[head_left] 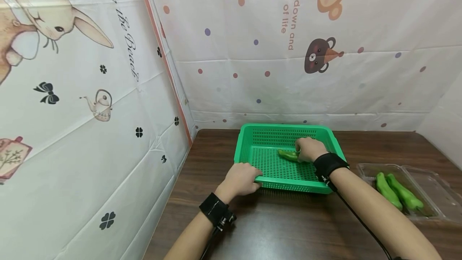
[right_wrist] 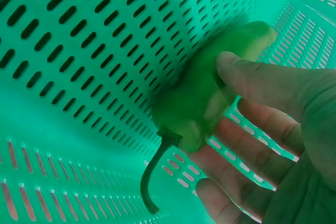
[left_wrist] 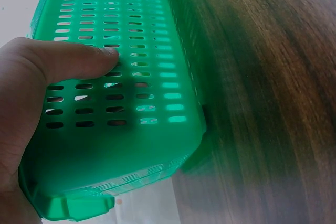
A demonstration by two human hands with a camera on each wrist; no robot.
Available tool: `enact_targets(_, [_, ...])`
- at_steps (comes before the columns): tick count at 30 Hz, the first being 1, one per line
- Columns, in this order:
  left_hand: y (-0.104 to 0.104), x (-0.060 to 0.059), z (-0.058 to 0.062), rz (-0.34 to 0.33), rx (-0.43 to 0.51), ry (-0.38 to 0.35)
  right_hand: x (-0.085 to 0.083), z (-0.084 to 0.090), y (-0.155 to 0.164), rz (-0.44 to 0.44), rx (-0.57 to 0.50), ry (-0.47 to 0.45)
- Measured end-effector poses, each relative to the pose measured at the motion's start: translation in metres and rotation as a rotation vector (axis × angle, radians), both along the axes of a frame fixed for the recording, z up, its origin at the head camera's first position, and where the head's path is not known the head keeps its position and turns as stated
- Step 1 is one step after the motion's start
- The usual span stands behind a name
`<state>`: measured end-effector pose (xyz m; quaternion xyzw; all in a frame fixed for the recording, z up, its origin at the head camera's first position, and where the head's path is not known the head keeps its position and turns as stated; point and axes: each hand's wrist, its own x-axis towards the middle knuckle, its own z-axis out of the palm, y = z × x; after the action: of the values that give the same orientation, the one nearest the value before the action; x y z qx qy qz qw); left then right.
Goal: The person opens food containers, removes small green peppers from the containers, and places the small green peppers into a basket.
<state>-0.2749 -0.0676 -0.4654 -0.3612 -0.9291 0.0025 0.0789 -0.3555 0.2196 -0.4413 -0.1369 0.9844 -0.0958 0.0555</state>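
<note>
1. Green plastic made up the slotted basket (head_left: 252,139), which stood on the dark wooden table (head_left: 288,228) near the back wall.
2. We had our left hand (head_left: 240,179) curled over the basket's near rim, thumb (left_wrist: 79,59) pressed to the outside wall, apparently to keep it from sliding.
3. Our right hand (head_left: 309,149) was inside the basket, thumb and fingers (right_wrist: 252,77) pinching a green pepper (right_wrist: 210,98) low over the slotted floor, its stem end away from the palm.
4. That grip along the pepper's body, we judged, kept it level near the basket floor.
5. Two more green peppers (head_left: 397,192) lay in a clear plastic tray (head_left: 438,202) to the right of the basket, within easy reach of the right hand.
</note>
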Motion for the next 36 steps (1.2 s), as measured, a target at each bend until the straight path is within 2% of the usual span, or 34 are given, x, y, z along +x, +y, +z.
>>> enact_targets(22, [-0.0002,0.003,-0.0008,0.006,-0.002,0.001,0.0015,-0.0009,0.0008,-0.031,-0.015,0.002])
enact_targets(36, [0.0007,0.0001,0.004,-0.001,0.002,-0.007,-0.0011,0.0083,0.0075,-0.02,-0.033,-0.004])
